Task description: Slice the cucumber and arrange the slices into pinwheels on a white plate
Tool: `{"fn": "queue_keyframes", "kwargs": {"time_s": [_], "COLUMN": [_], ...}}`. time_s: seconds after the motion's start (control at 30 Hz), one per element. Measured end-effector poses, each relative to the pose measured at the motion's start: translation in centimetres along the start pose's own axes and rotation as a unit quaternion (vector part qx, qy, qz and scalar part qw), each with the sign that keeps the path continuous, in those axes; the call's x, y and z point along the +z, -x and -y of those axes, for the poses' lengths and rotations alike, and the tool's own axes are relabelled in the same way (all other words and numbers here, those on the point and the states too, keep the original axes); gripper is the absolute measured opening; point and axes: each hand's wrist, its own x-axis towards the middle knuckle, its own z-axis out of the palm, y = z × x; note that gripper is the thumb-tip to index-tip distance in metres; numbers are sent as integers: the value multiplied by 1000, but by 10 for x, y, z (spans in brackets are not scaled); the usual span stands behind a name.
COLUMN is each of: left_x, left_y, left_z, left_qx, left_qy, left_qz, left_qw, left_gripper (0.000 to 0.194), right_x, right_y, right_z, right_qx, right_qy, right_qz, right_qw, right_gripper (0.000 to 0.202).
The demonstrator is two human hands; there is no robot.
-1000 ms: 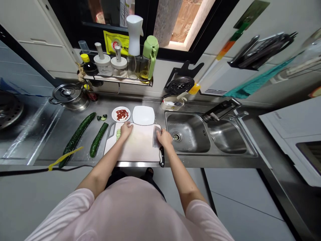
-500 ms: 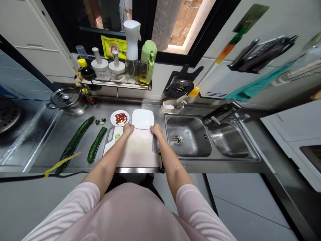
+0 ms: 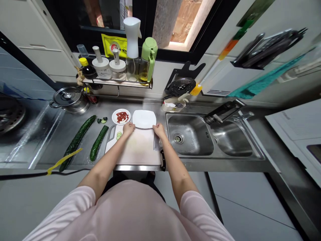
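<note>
Both hands on the white plate (image 3: 143, 119): left hand (image 3: 128, 128) grips its near-left edge, right hand (image 3: 158, 128) its near-right edge. Plate sits at far edge of cutting board (image 3: 137, 147). Knife (image 3: 160, 150) just right of right hand; cucumber slices (image 3: 118, 135) just left of left hand.

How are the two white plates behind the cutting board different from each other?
The square plate is bare, while the small round plate holds chopped red pieces. The square plate is larger. The left hand and right hand touch the square plate; the small round plate is untouched. Both are white and stand on the steel counter.
</note>
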Motion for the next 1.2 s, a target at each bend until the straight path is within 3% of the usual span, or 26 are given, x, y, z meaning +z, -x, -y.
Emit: {"fn": "queue_keyframes", "kwargs": {"time_s": [0.33, 0.53, 0.8, 1.2], "left_x": [-44, -62, -64, -54], "left_y": [68, 117, 149, 160], "left_z": [-7, 15, 59, 88], "left_qx": [18, 3, -13, -48], "left_qy": [182, 211, 227, 232], "left_qz": [45, 46, 49, 52], "left_qw": [982, 976, 973, 970], "left_gripper": [23, 33, 36, 40], "right_x": [-9, 6, 30, 49], "right_y": [70, 119, 154, 166], "right_z": [1, -14, -34, -53], "right_qx": [-25, -35, -49, -60], "right_qy": [-126, -251, -230, -182], "right_qz": [-29, -36, -23, -18], "right_qw": [991, 967, 972, 981], "right_gripper": [24, 28, 29, 25]}}
